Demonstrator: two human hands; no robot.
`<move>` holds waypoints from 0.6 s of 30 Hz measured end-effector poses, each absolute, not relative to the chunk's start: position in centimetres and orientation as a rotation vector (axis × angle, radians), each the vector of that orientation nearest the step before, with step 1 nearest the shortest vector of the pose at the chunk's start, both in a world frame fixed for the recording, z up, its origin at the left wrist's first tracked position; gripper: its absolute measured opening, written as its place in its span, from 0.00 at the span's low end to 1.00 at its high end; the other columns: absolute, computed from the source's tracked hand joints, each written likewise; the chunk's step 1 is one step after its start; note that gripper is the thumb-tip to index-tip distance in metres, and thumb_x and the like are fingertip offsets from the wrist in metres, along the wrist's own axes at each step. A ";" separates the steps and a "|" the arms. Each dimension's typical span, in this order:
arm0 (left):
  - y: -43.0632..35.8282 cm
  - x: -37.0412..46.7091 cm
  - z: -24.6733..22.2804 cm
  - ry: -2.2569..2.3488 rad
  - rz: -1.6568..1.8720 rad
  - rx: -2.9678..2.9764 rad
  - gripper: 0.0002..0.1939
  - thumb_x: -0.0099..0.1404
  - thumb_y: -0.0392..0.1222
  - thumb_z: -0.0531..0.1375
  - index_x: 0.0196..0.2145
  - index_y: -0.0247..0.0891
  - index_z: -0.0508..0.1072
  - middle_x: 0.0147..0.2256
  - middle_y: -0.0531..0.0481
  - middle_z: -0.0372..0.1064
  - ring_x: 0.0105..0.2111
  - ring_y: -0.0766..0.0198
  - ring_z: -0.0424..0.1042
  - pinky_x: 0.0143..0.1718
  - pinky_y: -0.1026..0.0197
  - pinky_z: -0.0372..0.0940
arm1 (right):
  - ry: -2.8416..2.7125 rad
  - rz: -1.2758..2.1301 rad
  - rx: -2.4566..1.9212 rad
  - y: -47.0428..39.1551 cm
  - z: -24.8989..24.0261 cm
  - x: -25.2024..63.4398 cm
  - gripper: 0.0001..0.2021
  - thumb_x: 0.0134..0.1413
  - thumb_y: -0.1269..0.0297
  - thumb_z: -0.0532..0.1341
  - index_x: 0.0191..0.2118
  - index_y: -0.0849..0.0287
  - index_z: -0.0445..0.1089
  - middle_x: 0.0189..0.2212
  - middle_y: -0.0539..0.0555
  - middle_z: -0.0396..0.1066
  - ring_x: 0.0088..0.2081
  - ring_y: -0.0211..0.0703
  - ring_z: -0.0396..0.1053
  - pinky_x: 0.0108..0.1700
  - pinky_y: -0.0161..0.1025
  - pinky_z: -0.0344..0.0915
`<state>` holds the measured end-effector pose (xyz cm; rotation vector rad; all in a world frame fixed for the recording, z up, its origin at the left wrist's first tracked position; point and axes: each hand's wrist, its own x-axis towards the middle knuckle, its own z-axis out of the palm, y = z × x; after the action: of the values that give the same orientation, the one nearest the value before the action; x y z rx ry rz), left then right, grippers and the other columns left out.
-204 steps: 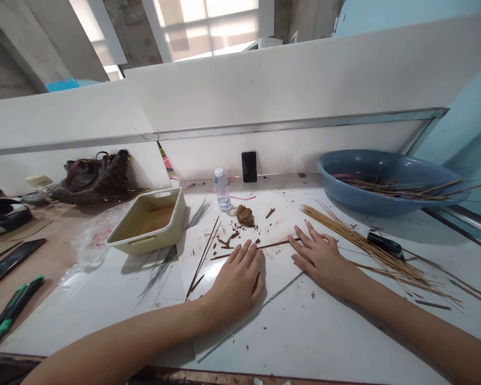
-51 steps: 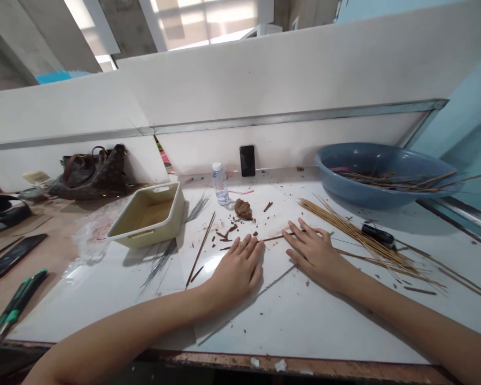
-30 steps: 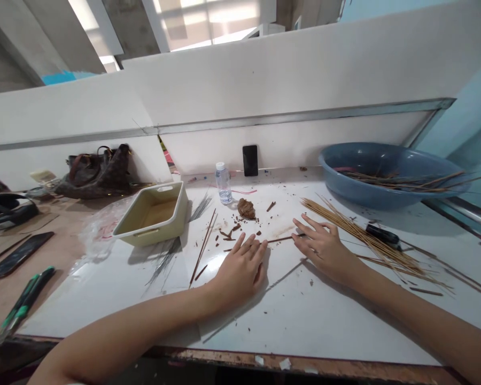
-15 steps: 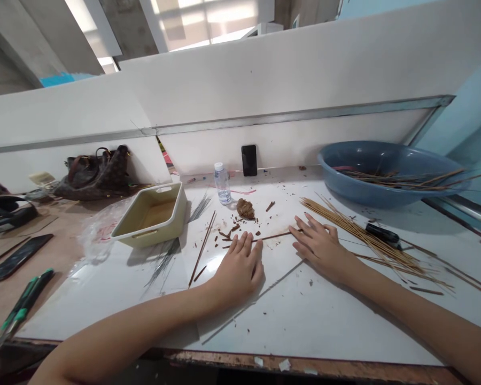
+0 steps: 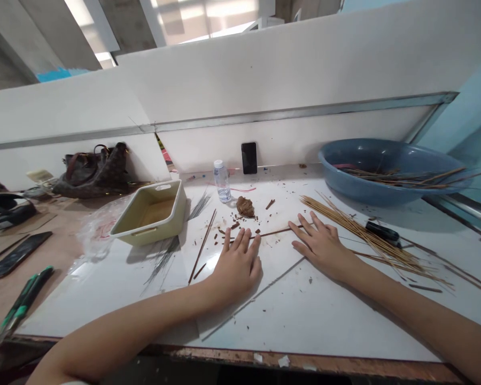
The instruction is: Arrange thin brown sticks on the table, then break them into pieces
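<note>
Table edge (image 5: 328,364) nearest. Beyond, left hand (image 5: 237,271) palm-down, fingers slightly parted, and right hand (image 5: 323,247), fingers fanned wide, both touching the stick (image 5: 275,232) stretched between them. Farther, brown lump (image 5: 246,207), bottle (image 5: 222,183), then phone (image 5: 249,158) upright against wall (image 5: 292,141).

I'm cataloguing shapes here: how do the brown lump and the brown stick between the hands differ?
The brown lump is rounded and uneven, while the brown stick is long and thin. The left hand and right hand lie over parts of the stick, whereas the lump sits apart from them. Both are brown and on the white tabletop.
</note>
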<state>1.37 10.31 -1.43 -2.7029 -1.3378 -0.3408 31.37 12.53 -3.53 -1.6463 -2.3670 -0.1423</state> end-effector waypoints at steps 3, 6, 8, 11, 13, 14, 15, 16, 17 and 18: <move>10.3 1.4 -1.6 -1.310 -0.359 -2.681 0.31 0.79 0.46 0.50 0.75 0.34 0.61 0.71 0.34 0.65 0.75 0.41 0.56 0.77 0.29 0.38 | -2.359 -0.159 -1.600 12.5 -3.6 31.4 0.28 0.79 0.49 0.45 0.71 0.52 0.69 0.76 0.62 0.58 0.78 0.71 0.45 0.63 0.66 0.58; 10.2 1.4 -1.7 -1.244 -0.384 -2.676 0.31 0.79 0.45 0.50 0.73 0.26 0.62 0.67 0.31 0.70 0.75 0.42 0.55 0.78 0.33 0.39 | -2.356 -0.193 -1.460 12.3 -3.1 31.4 0.27 0.80 0.54 0.44 0.58 0.52 0.80 0.74 0.60 0.63 0.77 0.64 0.50 0.64 0.63 0.56; 10.4 1.4 -2.0 -1.275 -0.378 -2.666 0.32 0.80 0.47 0.49 0.73 0.23 0.62 0.67 0.29 0.69 0.75 0.42 0.55 0.78 0.34 0.41 | -2.350 -0.192 -1.483 12.3 -3.0 31.3 0.27 0.80 0.53 0.44 0.60 0.52 0.79 0.74 0.61 0.62 0.77 0.66 0.50 0.64 0.64 0.56; 10.5 1.3 -2.1 -1.372 -0.346 -2.640 0.34 0.80 0.50 0.49 0.73 0.24 0.61 0.71 0.28 0.63 0.76 0.40 0.54 0.77 0.32 0.43 | -2.327 -0.158 -1.626 12.4 -2.9 31.3 0.29 0.79 0.48 0.45 0.71 0.53 0.69 0.75 0.64 0.58 0.77 0.74 0.47 0.62 0.68 0.58; 10.4 1.4 -2.0 -1.391 -0.353 -2.622 0.33 0.79 0.51 0.51 0.72 0.25 0.63 0.72 0.28 0.62 0.77 0.38 0.51 0.77 0.30 0.43 | -2.338 -0.155 -1.630 12.3 -2.7 31.4 0.28 0.79 0.49 0.45 0.69 0.52 0.71 0.76 0.62 0.58 0.78 0.74 0.45 0.63 0.68 0.58; 10.3 1.4 -1.8 -1.379 -0.365 -2.620 0.32 0.79 0.51 0.52 0.71 0.25 0.65 0.72 0.28 0.61 0.77 0.37 0.48 0.77 0.30 0.42 | -2.355 -0.169 -1.590 12.3 -2.5 31.4 0.27 0.80 0.51 0.45 0.66 0.51 0.75 0.76 0.60 0.58 0.78 0.72 0.45 0.64 0.66 0.57; 10.2 1.4 -1.6 -1.361 -0.381 -2.621 0.31 0.79 0.50 0.52 0.70 0.25 0.66 0.72 0.28 0.60 0.78 0.37 0.44 0.78 0.31 0.41 | -2.370 -0.189 -1.538 12.2 -2.4 31.5 0.26 0.80 0.52 0.45 0.61 0.51 0.79 0.76 0.58 0.59 0.78 0.69 0.46 0.64 0.65 0.56; 10.1 1.5 -1.4 -1.342 -0.394 -2.630 0.31 0.78 0.50 0.53 0.69 0.25 0.67 0.73 0.28 0.59 0.79 0.38 0.41 0.78 0.32 0.40 | -2.380 -0.210 -1.489 12.1 -2.3 31.5 0.26 0.80 0.54 0.45 0.57 0.51 0.81 0.75 0.57 0.60 0.78 0.67 0.47 0.65 0.63 0.56; 10.1 1.5 -1.2 -1.327 -0.401 -2.645 0.30 0.78 0.49 0.53 0.68 0.24 0.68 0.73 0.28 0.58 0.79 0.39 0.39 0.78 0.33 0.40 | -2.384 -0.225 -1.456 12.1 -2.3 31.5 0.26 0.80 0.54 0.45 0.55 0.51 0.82 0.75 0.57 0.61 0.78 0.65 0.49 0.65 0.63 0.55; 10.1 1.5 -1.2 -1.326 -0.401 -2.661 0.30 0.79 0.48 0.52 0.68 0.23 0.67 0.74 0.28 0.57 0.79 0.40 0.38 0.79 0.34 0.41 | -2.384 -0.230 -1.449 12.2 -2.5 31.6 0.26 0.80 0.54 0.45 0.56 0.52 0.81 0.75 0.58 0.62 0.77 0.65 0.50 0.65 0.63 0.56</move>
<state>1.54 10.07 -1.16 -2.6613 -1.3260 -0.4011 31.55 12.16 -2.51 -1.4490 -2.3840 -0.2298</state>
